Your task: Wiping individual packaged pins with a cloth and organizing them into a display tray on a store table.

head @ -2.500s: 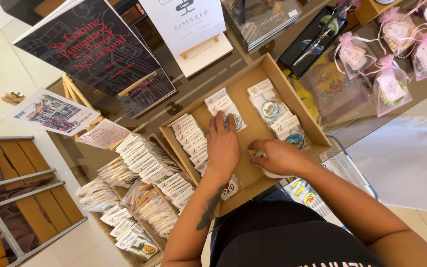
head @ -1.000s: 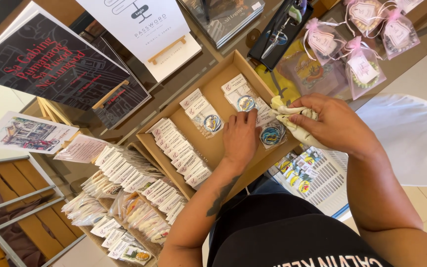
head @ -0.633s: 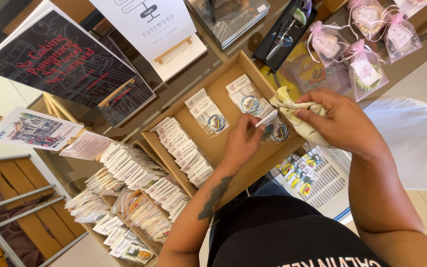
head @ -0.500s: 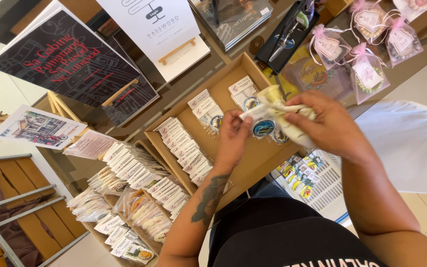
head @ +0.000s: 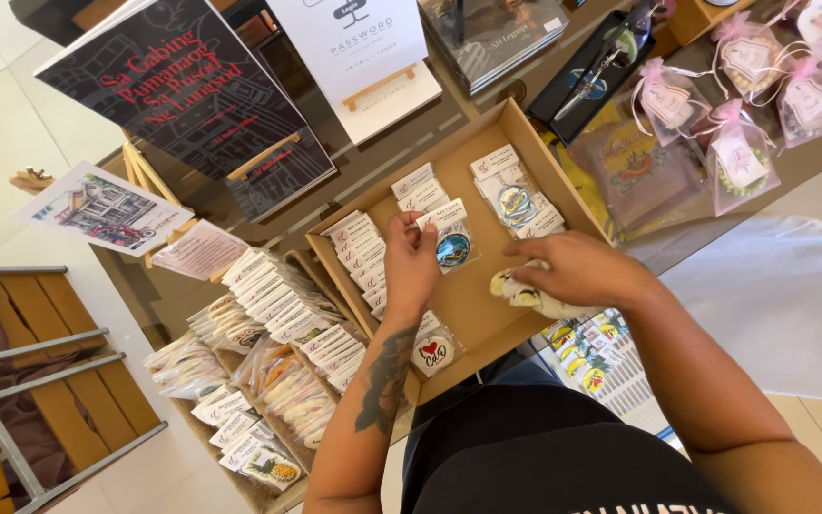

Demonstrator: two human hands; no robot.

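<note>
Cardboard tray [head: 563,186] before me: my left hand [head: 411,266] pinches a badge packet [head: 451,243]; my right hand [head: 577,271] clutches a bundle [head: 525,295] that may spill.

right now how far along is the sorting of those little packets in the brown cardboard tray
Partly done. Done: rows of small white-carded packets already stand along the shallow brown cardboard tray. In hand: the left hand sets down a clear packet with a blue round badge, while the right hand grips a pale bunch of packets. Left: that bunch, and bare tray floor.
</note>
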